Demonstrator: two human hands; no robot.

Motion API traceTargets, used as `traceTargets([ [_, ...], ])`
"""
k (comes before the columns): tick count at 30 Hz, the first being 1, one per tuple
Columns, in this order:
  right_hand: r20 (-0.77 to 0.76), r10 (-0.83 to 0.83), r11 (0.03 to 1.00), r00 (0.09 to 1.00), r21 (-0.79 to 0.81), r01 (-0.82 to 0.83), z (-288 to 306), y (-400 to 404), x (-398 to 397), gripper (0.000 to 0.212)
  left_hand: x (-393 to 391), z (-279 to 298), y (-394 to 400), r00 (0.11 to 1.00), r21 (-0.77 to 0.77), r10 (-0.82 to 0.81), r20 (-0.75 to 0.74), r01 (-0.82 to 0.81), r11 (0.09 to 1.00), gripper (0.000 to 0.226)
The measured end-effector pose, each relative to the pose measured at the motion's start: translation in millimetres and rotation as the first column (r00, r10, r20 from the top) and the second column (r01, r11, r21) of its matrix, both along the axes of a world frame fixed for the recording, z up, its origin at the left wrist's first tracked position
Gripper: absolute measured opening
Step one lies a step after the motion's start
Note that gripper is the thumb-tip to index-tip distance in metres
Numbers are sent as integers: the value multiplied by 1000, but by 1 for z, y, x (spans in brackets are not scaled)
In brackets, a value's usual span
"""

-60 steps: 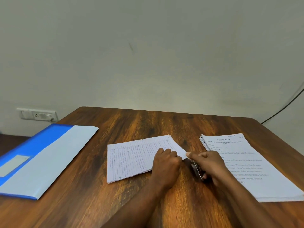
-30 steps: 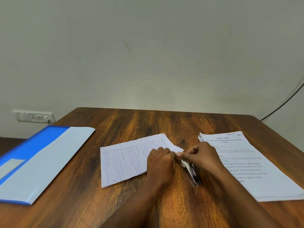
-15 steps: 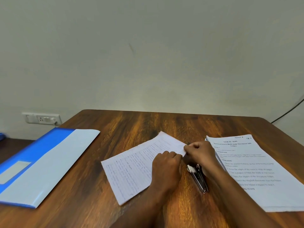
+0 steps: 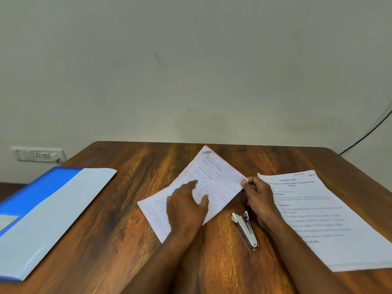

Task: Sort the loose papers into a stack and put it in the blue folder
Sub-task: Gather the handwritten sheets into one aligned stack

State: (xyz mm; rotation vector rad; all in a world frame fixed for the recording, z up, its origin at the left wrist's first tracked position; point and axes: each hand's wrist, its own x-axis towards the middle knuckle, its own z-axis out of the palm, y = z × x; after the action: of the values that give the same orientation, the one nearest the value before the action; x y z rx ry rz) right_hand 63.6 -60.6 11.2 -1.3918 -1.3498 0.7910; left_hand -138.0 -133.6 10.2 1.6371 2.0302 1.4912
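Observation:
A stack of handwritten lined papers point(image 4: 214, 177) lies turned diagonally in the middle of the wooden table point(image 4: 131, 230). My left hand point(image 4: 186, 205) rests flat on its lower half with fingers spread. At the stack's right corner my right hand point(image 4: 257, 196) pinches the sheets. The blue folder point(image 4: 42, 211) lies closed at the left side of the table, its pale cover up. A second stack of printed pages point(image 4: 318, 217) lies at the right, partly under my right forearm.
A silver stapler point(image 4: 246, 229) lies on the table between my forearms, just below my right hand. A wall socket point(image 4: 39, 154) sits at the left behind the table, and a black cable point(image 4: 369, 132) runs along the wall at the right.
My right hand let go of the stapler, which now lies on the table, and took the stack's corner. The handwritten stack has rotated anticlockwise. My left hand went from curled to flat on it.

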Motion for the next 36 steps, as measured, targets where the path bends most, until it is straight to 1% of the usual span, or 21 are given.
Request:
traceTargets([
  [2, -20, 7, 1000, 1000, -3, -7, -1, 1, 1, 12, -19, 8, 10, 999, -23, 39, -27, -40, 999, 62],
  [3, -38, 11, 1000, 999, -4, -11, -1, 1, 2, 12, -30, 12, 15, 996, -55, 63, -64, -67, 996, 67],
  [5, -103, 0, 1000, 995, -7, -1, 1, -1, 1, 13, -50, 17, 28, 987, -183, 78, -137, -103, 978, 79],
  [7, -146, -29, 1000, 989, -4, 29, 3, -1, 2, 15, -69, 13, 37, 992, -289, 48, -114, -80, 954, 84],
  [8, -161, -36, 999, 986, -2, 36, 3, -1, 3, 16, -77, 9, 38, 998, -301, 19, -64, -38, 953, 81],
  [11, -194, -39, 999, 980, 5, 40, 4, -3, 3, 17, -89, 10, 34, 993, -242, -96, 74, 111, 964, 59],
  [13, -191, -40, 999, 981, 14, 43, 5, -5, 3, 17, -91, 15, 31, 977, -203, -162, 139, 188, 961, 42],
  [17, -207, -21, 999, 978, 43, 31, 7, -9, 1, 17, -88, 21, 21, 915, -191, -307, 262, 360, 913, 9],
  [18, -219, -23, 998, 976, 51, 35, 7, -10, 1, 15, -87, 22, 18, 894, -179, -330, 305, 394, 902, 5],
  [20, -249, -30, 997, 968, 57, 46, 8, -11, 1, 14, -84, 26, 14, 851, -135, -342, 399, 423, 896, 9],
  [23, -273, -14, 997, 962, 73, 35, 10, -13, 1, 14, -80, 28, 12, 786, -61, -319, 529, 411, 910, 12],
  [25, -253, 50, 995, 966, 91, -28, 12, -18, 1, 13, -78, 26, 12, 720, -2, -292, 629, 377, 926, 11],
  [27, -222, 145, 987, 964, 99, -126, 14, -23, -3, 15, -76, 26, 14, 661, 46, -271, 700, 336, 941, 9],
  [29, -169, 213, 975, 962, 100, -198, 14, -26, -7, 15, -74, 25, 17, 611, 75, -244, 753, 289, 954, 8],
  [32, -93, 256, 964, 962, 99, -247, 12, -26, -8, 10, -71, 25, 20, 542, 112, -225, 809, 233, 966, 9],
  [34, -126, 260, 964, 957, 97, -249, 11, -25, -6, 13, -65, 27, 21, 513, 120, -221, 829, 223, 967, 12],
  [36, -203, 231, 972, 952, 84, -218, 12, -25, -3, 15, -56, 31, 20, 493, 126, -235, 838, 244, 962, 13],
])
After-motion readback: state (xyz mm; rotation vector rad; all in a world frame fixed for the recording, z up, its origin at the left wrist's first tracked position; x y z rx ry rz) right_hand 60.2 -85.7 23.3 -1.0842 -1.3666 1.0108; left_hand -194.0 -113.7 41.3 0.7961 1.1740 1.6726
